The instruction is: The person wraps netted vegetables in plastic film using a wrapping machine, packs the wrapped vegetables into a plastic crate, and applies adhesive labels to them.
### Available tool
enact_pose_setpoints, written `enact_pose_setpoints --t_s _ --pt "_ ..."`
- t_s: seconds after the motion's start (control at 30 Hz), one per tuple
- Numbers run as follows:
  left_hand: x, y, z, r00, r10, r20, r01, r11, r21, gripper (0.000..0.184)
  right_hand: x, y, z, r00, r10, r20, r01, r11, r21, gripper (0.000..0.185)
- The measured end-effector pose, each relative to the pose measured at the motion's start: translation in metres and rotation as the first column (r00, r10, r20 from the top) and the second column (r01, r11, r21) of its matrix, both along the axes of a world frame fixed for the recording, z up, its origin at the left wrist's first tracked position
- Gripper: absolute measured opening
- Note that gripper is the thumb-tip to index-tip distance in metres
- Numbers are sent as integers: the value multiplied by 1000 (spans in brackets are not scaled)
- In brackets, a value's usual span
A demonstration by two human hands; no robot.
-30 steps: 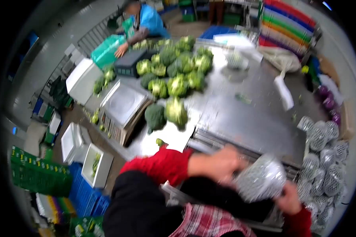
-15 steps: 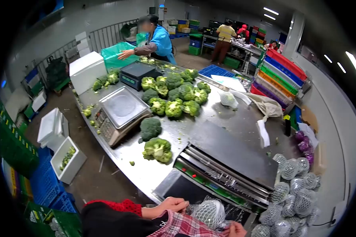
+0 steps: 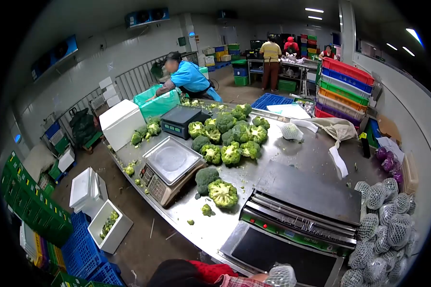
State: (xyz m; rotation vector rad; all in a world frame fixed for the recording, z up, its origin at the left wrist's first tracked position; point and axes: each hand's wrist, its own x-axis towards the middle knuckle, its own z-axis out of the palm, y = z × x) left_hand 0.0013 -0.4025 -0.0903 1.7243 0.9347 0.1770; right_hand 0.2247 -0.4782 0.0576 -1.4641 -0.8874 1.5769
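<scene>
In the head view, the left arm enters low at the bottom edge, its red sleeve (image 3: 208, 271) lying almost level and pointing right. Only a sliver of the left hand (image 3: 259, 277) shows, right beside a white-netted bundle (image 3: 280, 277) that the frame cuts off — whether its fingers are clamped or apart, I cannot tell. The right hand is out of frame, so its fingers cannot be judged either.

Ahead, the dark pad (image 3: 277, 258) of a machine (image 3: 297, 225) sits at the near end of a steel table (image 3: 297, 155). Beyond lie 2 scales (image 3: 171, 161) and heaped broccoli (image 3: 230, 136); more netted pieces (image 3: 385, 229) pile up at right, below stacked crates (image 3: 345, 88). Across the table, a person in blue (image 3: 194, 79) leans over a green bag (image 3: 160, 105) — pale walls behind.
</scene>
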Motion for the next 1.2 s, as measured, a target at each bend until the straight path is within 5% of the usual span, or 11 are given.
enact_pose_setpoints --t_s 0.17,0.27,0.33,0.47,0.53,0.67,0.77,0.87,0.9,1.03,1.2 --pt "64 10 51 961 -203 186 93 874 477 38 -9 9 -2 991 -79 -104 82 996 24 29" --pt "85 33 130 665 -147 732 -559 552 619 38 -7 9 -2 968 -118 -221 126 992 26 32" --pt "77 42 183 601 -309 737 -594 444 671 36 -8 7 -1 943 -136 -305 153 988 31 34" --pt "56 33 183 618 -452 644 320 892 319 31 -10 6 2 837 -195 -511 215 976 -20 40" --pt "39 27 171 609 -520 599 272 846 458 42 -8 3 5 746 -241 -621 251 965 -72 43" --pt "5 30 167 750 -249 612 321 947 -8 54 -3 0 8 619 -260 -741 290 953 -93 49" --pt "0 39 154 909 115 400 107 864 -493 57 -6 2 -6 872 -104 -479 252 933 256 88" --pt "9 52 122 873 10 488 81 983 -166 60 13 25 -1 990 -115 -86 141 877 458 113" --pt "16 61 119 841 153 519 147 859 -491 72 29 38 11 990 -140 -26 133 845 518 103" --pt "51 76 153 718 112 687 117 954 -278 87 112 95 51 657 -570 -493 712 685 157 62" --pt "29 146 159 842 -239 484 138 962 235 62 366 169 101 601 -798 -53 597 403 694 62"
